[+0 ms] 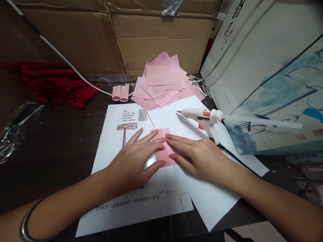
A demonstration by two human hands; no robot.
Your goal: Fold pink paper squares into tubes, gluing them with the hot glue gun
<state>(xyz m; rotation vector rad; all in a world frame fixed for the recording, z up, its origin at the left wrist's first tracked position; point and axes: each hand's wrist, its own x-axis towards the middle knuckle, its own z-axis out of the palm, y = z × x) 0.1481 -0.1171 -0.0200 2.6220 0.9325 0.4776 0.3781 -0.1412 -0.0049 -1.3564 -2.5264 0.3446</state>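
Note:
Both my hands lie on a pink paper piece [161,155] in the middle of the white sheets. My left hand [137,156] rests from the left with its fingers spread, the tips on the paper's left part. From the right, my right hand [196,154] presses its stretched fingertips on the paper's right part. The paper seems folded over along its left side, where a shiny clear strip [150,161] shows partly under my left hand. Just beyond my right hand, a white glue gun [202,117] lies on its side with a glue stick [264,121] in its back.
A pile of pink paper sheets [161,84] lies at the back, with two rolled pink tubes [120,93] left of it. Red folded cloth [55,84] sits at the far left. Cardboard [164,43] stands behind, a painted panel [277,84] at right. A white cable [63,57] crosses the back.

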